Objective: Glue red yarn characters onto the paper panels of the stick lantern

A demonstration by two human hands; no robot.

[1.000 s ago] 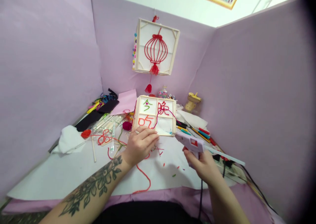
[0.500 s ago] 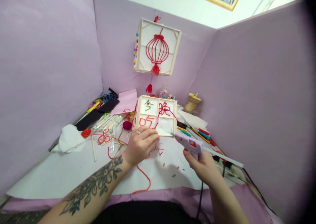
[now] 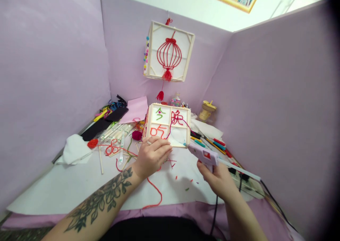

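Note:
My left hand (image 3: 154, 156) grips the lower left edge of a square wooden-framed lantern (image 3: 170, 117). Its front is split into four white panels by light sticks. Yarn characters in green, dark red and orange sit on three panels, and a loose purple-red yarn strand (image 3: 170, 130) trails across the face. In the lower right panel a thin clear-looking curved line shows, with a small blue bit near the corner. Wrapped around the handle of a pale purple hot glue gun (image 3: 203, 155) is my right hand (image 3: 216, 179). The gun's nozzle is at the panel's lower right corner; contact cannot be made out. A long glue stick (image 3: 240, 168) protrudes from its back.
Another lantern (image 3: 170, 51) with a red yarn design hangs above. Red yarn (image 3: 112, 147), a dark red yarn ball (image 3: 136, 135), packaged sticks (image 3: 114, 133) and white cloth (image 3: 75, 149) lie left. Markers (image 3: 219, 143) lie right. A black cord (image 3: 215, 212) hangs below the gun.

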